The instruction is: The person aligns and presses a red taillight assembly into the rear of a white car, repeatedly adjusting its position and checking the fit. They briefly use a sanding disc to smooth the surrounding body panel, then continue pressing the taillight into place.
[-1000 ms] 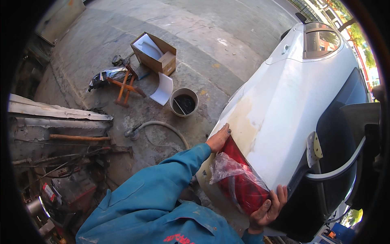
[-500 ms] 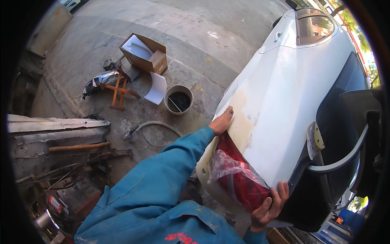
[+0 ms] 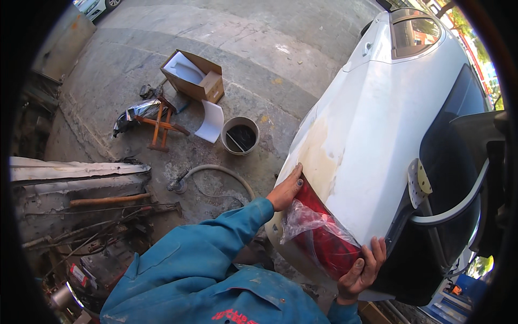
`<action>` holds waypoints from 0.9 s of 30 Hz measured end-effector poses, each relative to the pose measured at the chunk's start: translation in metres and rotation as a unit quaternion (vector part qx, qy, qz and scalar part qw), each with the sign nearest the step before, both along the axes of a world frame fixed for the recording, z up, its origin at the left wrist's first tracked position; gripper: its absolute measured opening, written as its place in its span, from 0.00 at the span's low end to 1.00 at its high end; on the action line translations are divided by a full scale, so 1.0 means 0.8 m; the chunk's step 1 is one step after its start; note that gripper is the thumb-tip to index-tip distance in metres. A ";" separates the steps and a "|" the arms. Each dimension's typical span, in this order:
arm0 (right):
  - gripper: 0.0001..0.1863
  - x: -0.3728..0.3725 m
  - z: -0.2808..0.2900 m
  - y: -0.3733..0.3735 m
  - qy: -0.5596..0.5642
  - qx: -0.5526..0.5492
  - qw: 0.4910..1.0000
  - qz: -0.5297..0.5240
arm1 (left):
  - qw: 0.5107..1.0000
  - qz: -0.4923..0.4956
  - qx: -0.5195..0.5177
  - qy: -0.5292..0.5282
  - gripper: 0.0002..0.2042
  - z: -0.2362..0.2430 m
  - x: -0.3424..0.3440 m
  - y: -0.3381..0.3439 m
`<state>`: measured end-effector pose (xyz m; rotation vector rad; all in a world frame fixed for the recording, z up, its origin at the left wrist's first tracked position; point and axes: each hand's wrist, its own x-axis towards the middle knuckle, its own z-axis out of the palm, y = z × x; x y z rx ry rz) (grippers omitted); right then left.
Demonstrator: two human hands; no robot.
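A white car (image 3: 377, 108) fills the right side, with a beige patch on its rear panel beside a red tail light (image 3: 324, 248), which sits at the corner and is partly covered by crumpled clear plastic (image 3: 305, 218). My left hand (image 3: 286, 191) holds the light's upper end, fingers close together along the panel edge. My right hand (image 3: 361, 270) grips its lower right end, fingertips on the edge by the dark open trunk (image 3: 410, 264). A perforated sanding disc (image 3: 419, 182) is at the trunk opening.
On the concrete floor (image 3: 243, 43) are an open cardboard box (image 3: 212, 89), white foam sheet (image 3: 210, 121), bucket (image 3: 240, 135), wooden stand (image 3: 161, 129) holding a dark shiny part, and hose (image 3: 221, 171). Worn parts and tools (image 3: 81, 178) crowd the left. Another vehicle (image 3: 89, 6) shows top left.
My left hand slid up along the panel above the light, then came back down to its upper edge. My right hand stays at the lower end. The view has shifted slightly.
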<state>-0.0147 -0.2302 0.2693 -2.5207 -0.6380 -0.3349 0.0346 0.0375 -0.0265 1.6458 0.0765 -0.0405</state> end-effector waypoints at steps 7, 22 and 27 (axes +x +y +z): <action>0.18 0.000 -0.003 -0.001 -0.002 0.006 1.000 -0.003 | 0.999 -0.019 0.004 -0.036 0.41 0.002 -0.013 0.007; 0.18 -0.001 -0.004 0.003 -0.028 0.005 1.000 -0.006 | 0.999 -0.001 0.013 0.041 0.36 0.017 -0.077 0.047; 0.19 -0.004 0.000 0.009 -0.039 0.010 0.999 -0.006 | 0.970 0.090 0.041 0.223 0.31 -0.023 -0.151 0.079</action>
